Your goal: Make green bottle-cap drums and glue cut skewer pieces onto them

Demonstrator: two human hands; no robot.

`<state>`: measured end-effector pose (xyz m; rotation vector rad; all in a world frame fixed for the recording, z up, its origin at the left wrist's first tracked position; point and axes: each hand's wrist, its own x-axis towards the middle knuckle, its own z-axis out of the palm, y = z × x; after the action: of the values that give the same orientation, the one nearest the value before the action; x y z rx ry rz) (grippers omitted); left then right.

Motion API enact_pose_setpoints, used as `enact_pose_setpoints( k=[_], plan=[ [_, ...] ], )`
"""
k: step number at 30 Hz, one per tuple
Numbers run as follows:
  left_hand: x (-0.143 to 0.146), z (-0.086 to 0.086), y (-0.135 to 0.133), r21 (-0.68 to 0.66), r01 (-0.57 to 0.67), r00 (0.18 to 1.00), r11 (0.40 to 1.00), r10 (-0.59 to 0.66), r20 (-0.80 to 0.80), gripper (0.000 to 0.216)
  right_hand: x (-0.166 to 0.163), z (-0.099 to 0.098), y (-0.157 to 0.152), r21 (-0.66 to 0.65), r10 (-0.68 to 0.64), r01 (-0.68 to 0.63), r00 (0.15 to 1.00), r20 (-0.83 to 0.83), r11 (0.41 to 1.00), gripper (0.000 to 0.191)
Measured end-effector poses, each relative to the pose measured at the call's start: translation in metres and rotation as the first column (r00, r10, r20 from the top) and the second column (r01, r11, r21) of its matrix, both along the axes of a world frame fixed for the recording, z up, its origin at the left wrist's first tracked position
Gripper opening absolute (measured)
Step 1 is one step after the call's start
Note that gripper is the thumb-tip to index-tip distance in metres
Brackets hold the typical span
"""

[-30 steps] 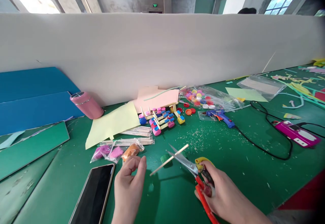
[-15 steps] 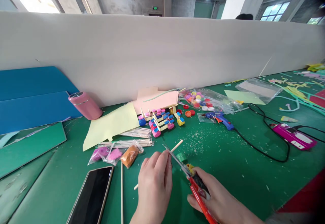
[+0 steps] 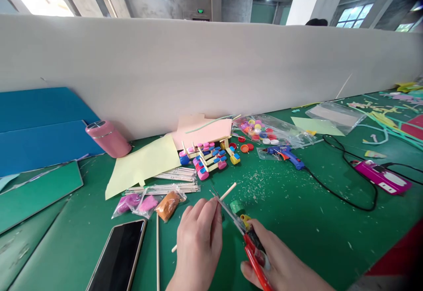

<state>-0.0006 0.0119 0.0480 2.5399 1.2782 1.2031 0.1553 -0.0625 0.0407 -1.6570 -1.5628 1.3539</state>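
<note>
My left hand (image 3: pixel 199 238) is closed on a thin wooden stick (image 3: pixel 228 191). One end sticks out beyond my fingertips and the other shows at the hand's left side. In my right hand (image 3: pixel 280 258) is a pair of scissors with red handles (image 3: pixel 254 260). Their blades reach across the stick beside my left fingertips; whether they are pressing into it I cannot tell. A green cap (image 3: pixel 236 206) and a yellow piece (image 3: pixel 245 219) lie just past the scissors. Beyond them sit small assemblies of colourful caps and sticks (image 3: pixel 211 161).
Left of my hands are a phone (image 3: pixel 117 256), a long stick (image 3: pixel 157 251) and bagged clay (image 3: pixel 168 205). A pink bottle (image 3: pixel 109 139) leans at the white partition (image 3: pixel 198 71). Rightward lie a blue glue gun (image 3: pixel 287 155), its black cord and a purple power strip (image 3: pixel 381 176).
Both hands, with the stick and scissors, have shifted very slightly left in view. The camera view has moved a little too. The grips look the same.
</note>
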Motion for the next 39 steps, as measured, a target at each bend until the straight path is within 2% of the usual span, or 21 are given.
enact_pose_setpoints(
  k=[7,11,19,24,30,33,36,39],
  plan=[
    [-0.003,-0.008,-0.002,-0.034,0.038,0.997,0.999,-0.036,0.064,0.009,-0.001,0.002,-0.003,-0.024,-0.033,0.034,0.999,0.018,0.999,0.024],
    [-0.005,-0.010,-0.003,-0.034,0.051,0.996,0.998,-0.048,0.070,0.010,0.000,0.003,-0.003,-0.054,-0.042,0.041,0.999,-0.025,0.998,0.026],
    [-0.006,-0.011,-0.002,0.021,0.065,0.997,0.998,-0.066,0.050,0.009,-0.002,0.000,-0.003,-0.085,-0.044,0.040,0.998,-0.045,0.996,0.025],
    [-0.007,-0.014,0.000,0.073,0.070,0.997,0.995,-0.071,0.012,0.011,0.000,0.002,-0.003,-0.090,-0.034,0.038,0.998,0.054,0.995,0.027],
    [-0.007,-0.017,-0.005,0.142,0.136,0.990,0.980,-0.127,-0.067,0.014,0.004,-0.013,-0.005,-0.052,-0.022,0.030,0.991,0.135,0.998,0.027],
    [-0.007,-0.019,-0.009,0.164,0.160,0.985,0.973,-0.147,-0.087,0.016,0.004,-0.018,-0.006,-0.030,-0.018,0.020,0.996,0.087,0.999,0.025],
    [-0.008,-0.022,-0.009,0.174,0.133,0.990,0.976,-0.121,-0.076,0.016,0.003,-0.020,-0.005,-0.004,-0.027,0.027,0.999,0.022,1.000,0.023],
    [-0.010,-0.024,-0.008,0.180,0.098,0.994,0.979,-0.090,-0.054,0.014,0.001,-0.019,-0.001,-0.046,-0.057,0.055,0.997,-0.044,0.997,0.024]
  ],
)
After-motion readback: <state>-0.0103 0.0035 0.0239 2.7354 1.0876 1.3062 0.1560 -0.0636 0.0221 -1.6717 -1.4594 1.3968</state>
